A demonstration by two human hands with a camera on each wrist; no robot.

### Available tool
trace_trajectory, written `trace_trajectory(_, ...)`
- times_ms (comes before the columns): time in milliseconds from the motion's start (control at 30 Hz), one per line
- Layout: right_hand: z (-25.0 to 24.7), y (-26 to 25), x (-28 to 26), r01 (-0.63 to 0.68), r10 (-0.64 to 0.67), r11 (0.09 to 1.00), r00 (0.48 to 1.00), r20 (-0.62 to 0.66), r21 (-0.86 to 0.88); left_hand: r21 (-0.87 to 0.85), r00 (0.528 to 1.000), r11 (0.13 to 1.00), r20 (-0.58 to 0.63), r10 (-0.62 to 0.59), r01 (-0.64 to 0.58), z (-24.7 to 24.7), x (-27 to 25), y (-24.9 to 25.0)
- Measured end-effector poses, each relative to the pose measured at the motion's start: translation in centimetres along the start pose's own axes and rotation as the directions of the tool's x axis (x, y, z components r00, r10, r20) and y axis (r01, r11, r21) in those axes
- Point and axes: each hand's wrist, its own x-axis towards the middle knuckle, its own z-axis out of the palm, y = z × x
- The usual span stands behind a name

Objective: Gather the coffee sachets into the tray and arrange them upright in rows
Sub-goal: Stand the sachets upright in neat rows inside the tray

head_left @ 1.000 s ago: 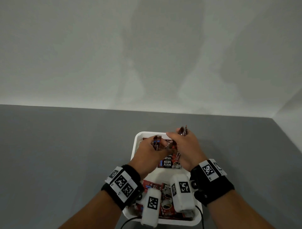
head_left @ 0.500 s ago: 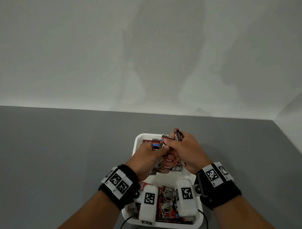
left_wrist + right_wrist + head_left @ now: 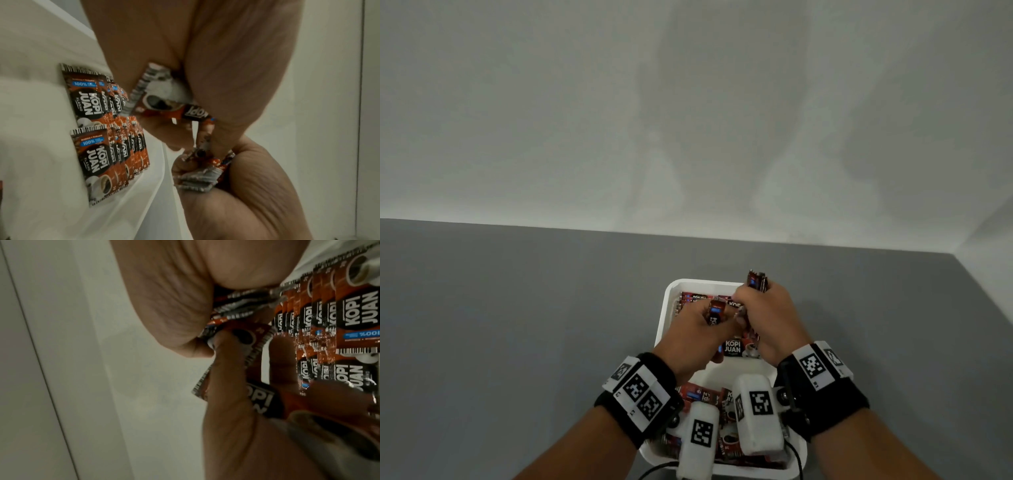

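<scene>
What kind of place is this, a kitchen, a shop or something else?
Probably a plain recording workspace, not a kitchen or shop. A bare grey table stands against blank pale walls, and on it only a white tray of coffee sachets shows. Both wrists carry camera units with printed markers.

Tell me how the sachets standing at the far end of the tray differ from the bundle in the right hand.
The far-end sachets stand in rows inside the tray; the bundle is above the tray's far rim, gripped by the right hand. The rows are free of any hand; the bundle is also touched by the left hand, which pinches one sachet. Both are the same red-and-black Kopi Juan packets.
</scene>
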Motion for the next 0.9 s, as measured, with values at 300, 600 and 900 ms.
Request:
trace_trajectory(300, -0.5, 0.6, -0.9, -0.058, 0.048, 0.998, 0.973, 0.225, 0.037, -0.268, 0.984, 0.963, -0.167, -0.064, 0.017, -1.2, 1.0, 0.1)
trace_trajectory(600, 0.3, 1.1, -0.7, -0.075, 0.074, 0.997, 0.980, 0.187, 0.000, 0.056, 0.971, 0.995, -0.221, 0.088, -0.078, -0.2, 1.6, -0.6)
trace_trajectory(900, 0.4, 0.9, -0.7, -0.107, 0.083, 0.988, 0.975, 0.205, 0.110, 0.091, 0.956, 0.976, -0.200, 0.214, -0.200, 0.3, 1.5, -1.1)
